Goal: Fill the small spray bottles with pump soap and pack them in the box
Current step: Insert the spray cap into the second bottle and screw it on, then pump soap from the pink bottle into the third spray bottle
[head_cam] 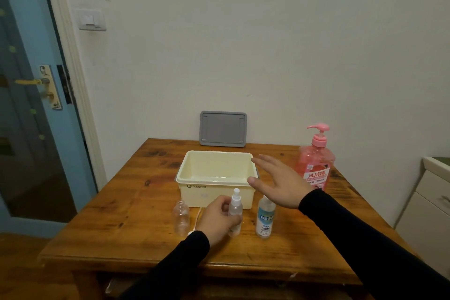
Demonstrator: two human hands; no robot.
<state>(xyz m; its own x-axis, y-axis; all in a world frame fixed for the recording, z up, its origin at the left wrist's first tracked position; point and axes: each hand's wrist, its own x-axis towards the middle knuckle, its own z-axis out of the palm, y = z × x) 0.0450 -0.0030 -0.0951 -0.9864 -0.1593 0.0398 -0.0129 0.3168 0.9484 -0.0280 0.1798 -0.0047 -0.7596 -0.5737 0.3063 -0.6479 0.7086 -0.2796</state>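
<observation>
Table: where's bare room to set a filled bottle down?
Free: the wooden table left of the uncapped clear bottle, its front edge strip, and the patch right of the labelled bottle, below the pink pump bottle. Crowded: in front of the cream box, where the left hand grips the spray bottle.

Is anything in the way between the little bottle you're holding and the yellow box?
Nothing visible is. The left hand holds the small spray bottle just in front of the box, which is open on top. The right hand hovers by its right edge, not over the opening.
</observation>
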